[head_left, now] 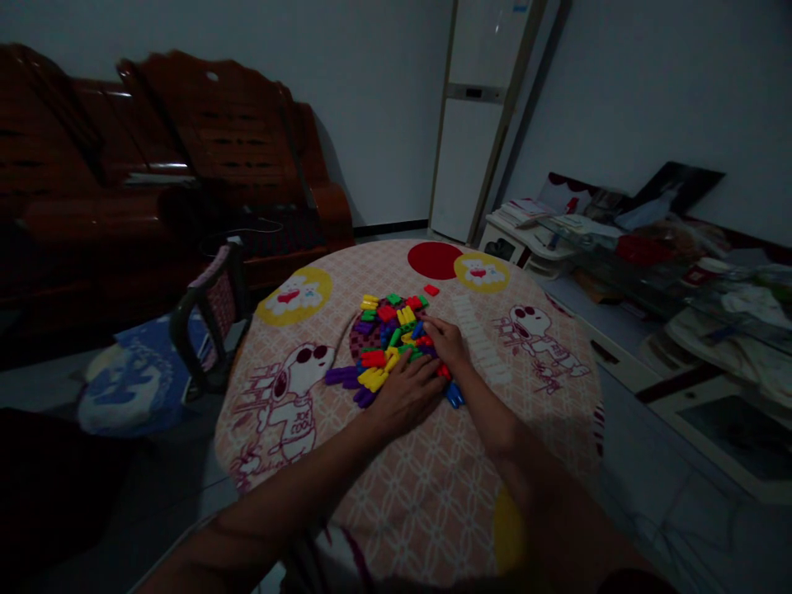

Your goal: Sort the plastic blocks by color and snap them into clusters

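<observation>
A heap of small plastic building blocks (374, 379) in red, yellow, green, blue and purple lies on the round table. My left hand (412, 392) rests palm down on the near side of the heap, its fingers stretched over the blocks. At the heap's right side, my right hand (449, 342) reaches in with extended fingers beside a blue block (418, 330) and some red ones. Its lower fingers are partly hidden, and I see no block clearly gripped in either hand. A single red block (431, 289) lies just beyond the heap.
A patterned cloth (433, 470) with cartoon dogs covers the table. A chair (214, 309) stands close at its left. Behind are a wooden sofa (241, 132) and a tall white cabinet-like unit (470, 124). A cluttered low cabinet (619, 346) stands at the right.
</observation>
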A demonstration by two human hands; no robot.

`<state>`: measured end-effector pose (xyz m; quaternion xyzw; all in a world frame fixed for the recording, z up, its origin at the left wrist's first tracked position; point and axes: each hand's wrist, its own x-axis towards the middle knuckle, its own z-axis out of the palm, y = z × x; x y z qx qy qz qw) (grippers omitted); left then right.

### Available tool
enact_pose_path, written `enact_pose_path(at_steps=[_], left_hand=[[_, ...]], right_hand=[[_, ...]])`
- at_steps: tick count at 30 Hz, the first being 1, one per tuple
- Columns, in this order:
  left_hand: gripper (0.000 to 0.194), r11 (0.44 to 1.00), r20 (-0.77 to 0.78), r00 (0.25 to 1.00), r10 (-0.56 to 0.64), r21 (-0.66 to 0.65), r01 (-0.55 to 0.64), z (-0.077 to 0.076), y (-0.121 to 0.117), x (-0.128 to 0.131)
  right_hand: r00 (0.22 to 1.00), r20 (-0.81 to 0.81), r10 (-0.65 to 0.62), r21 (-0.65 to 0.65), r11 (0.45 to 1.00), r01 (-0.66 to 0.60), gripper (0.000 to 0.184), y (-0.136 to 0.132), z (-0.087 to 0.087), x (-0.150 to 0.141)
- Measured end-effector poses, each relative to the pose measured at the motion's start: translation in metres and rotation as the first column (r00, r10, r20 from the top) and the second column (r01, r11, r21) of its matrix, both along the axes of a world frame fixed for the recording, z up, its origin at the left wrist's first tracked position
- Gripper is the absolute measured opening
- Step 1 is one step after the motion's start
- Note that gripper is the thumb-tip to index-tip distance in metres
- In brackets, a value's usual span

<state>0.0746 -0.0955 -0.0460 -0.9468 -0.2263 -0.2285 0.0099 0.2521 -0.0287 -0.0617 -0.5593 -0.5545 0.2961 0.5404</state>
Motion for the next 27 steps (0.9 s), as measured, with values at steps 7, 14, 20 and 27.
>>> enact_pose_path(at_steps=[7,14,20,27], left_hand=[[0.027,0.998,0.063,0.996,-0.063,-0.025,0.065,0.004,0.052,-0.027],[0.033,0.996,0.203,0.977,-0.061,-0.047,0.072,0.013,0.053,-0.030],[0.043,0.952,0.078,0.958,-0.274,-0.121,0.282,0.011,0.004,0.004],[0.021,0.991,0.034,0.995,-0.095,-0.089,0.097,-0.015,0.020,0.004]], right_hand=[[0.982,-0.034,-0.184,-0.014,0.983,0.184,0.033,0.037,0.001,-0.036],[0.982,-0.127,-0.138,0.106,0.983,0.151,0.040,0.052,0.004,-0.024],[0.973,-0.005,-0.232,0.101,0.968,0.231,0.044,0.091,0.018,0.024],[0.995,0.071,-0.063,-0.112,0.991,0.071,0.034,0.119,0.015,0.029]])
